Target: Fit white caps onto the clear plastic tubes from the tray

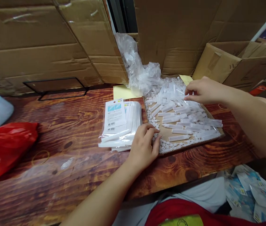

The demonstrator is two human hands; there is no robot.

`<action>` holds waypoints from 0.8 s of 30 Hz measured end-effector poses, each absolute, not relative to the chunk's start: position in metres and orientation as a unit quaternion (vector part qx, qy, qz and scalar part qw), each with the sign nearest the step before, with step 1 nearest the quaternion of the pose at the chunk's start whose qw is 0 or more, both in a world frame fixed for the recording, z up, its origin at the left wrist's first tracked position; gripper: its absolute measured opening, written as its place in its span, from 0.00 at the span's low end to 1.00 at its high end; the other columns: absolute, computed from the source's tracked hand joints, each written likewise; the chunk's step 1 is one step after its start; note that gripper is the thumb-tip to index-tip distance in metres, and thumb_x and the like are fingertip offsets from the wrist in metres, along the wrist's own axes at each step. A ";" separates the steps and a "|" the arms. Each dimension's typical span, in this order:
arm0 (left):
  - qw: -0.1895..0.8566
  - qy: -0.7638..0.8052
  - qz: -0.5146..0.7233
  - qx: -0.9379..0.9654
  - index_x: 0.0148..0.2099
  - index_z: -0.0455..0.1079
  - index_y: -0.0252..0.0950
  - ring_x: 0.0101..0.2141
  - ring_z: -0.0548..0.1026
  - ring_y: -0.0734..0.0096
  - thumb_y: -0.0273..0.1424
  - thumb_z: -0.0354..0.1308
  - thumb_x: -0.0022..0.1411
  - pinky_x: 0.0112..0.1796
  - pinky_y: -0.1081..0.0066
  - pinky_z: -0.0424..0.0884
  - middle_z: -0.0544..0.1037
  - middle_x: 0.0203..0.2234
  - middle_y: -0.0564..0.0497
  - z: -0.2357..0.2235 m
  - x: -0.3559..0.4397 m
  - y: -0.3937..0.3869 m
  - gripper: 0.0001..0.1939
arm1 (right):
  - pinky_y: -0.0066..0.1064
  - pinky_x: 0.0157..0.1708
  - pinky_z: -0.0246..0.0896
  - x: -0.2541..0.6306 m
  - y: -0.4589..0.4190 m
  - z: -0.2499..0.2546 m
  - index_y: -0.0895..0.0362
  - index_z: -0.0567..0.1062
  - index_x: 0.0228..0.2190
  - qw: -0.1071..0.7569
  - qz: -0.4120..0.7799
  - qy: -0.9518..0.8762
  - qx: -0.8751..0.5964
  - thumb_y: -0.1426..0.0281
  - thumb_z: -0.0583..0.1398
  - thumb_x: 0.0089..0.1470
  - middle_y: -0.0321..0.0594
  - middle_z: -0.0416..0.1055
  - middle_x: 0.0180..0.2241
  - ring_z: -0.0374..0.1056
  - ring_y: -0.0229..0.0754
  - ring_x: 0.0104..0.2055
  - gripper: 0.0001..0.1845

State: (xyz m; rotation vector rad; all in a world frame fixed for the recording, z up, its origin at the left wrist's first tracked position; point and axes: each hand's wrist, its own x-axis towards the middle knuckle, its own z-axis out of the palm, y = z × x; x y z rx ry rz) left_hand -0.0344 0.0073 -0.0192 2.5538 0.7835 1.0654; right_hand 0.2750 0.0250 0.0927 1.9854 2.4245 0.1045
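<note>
My left hand (145, 142) rests at the left edge of a shallow cardboard tray (164, 129), its fingers bent over small white plastic pieces (174, 146). A gap shows between thumb and forefinger, with nothing visible held. Over the back of the tray, my right hand (200, 90) is closed in a pinch; a bit of something whitish shows between the fingers, too small to name. Below it lies a heap of frosted white plastic tubes (179, 117). Clear plastic film (168, 92) lies beside its fingertips. Left of the tray is a stack of clear packets with printed cards (115, 117).
Crumpled clear plastic (144, 75) and a yellow paper (124, 92) lie behind the stack. A red plastic bag (8, 147) and a black wire frame (55, 89) are at left. A cardboard box (226, 62) stands back right; filled packets (250, 191) lie below the table edge.
</note>
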 end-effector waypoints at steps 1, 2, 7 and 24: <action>0.135 0.271 0.367 0.880 0.44 0.69 0.36 0.44 0.72 0.63 0.27 0.56 0.65 0.46 0.61 0.72 0.72 0.41 0.45 -0.019 -0.034 0.007 0.05 | 0.41 0.38 0.60 0.281 0.018 0.095 0.54 0.78 0.34 0.007 0.014 0.768 0.640 0.55 0.58 0.57 0.44 0.77 0.35 0.71 0.49 0.36 0.17; 0.136 0.271 0.368 0.879 0.44 0.69 0.36 0.44 0.72 0.63 0.28 0.56 0.65 0.46 0.61 0.72 0.72 0.41 0.45 -0.018 -0.034 0.006 0.05 | 0.41 0.35 0.61 0.287 0.010 0.096 0.54 0.78 0.34 0.011 -0.007 0.762 0.647 0.53 0.58 0.56 0.44 0.77 0.34 0.71 0.49 0.35 0.18; 0.148 0.269 0.366 0.878 0.43 0.69 0.36 0.43 0.73 0.63 0.28 0.55 0.65 0.46 0.62 0.72 0.72 0.40 0.45 -0.015 -0.034 0.005 0.04 | 0.42 0.34 0.64 0.309 -0.025 0.098 0.51 0.79 0.32 0.005 -0.089 0.724 0.684 0.51 0.58 0.54 0.46 0.79 0.34 0.72 0.49 0.34 0.19; 0.193 0.278 0.347 0.875 0.42 0.70 0.37 0.43 0.73 0.63 0.28 0.55 0.65 0.46 0.62 0.72 0.74 0.38 0.47 -0.017 -0.033 0.006 0.04 | 0.46 0.43 0.69 0.305 -0.094 0.040 0.56 0.71 0.50 0.113 -0.040 0.671 0.731 0.66 0.59 0.44 0.54 0.72 0.48 0.72 0.59 0.47 0.28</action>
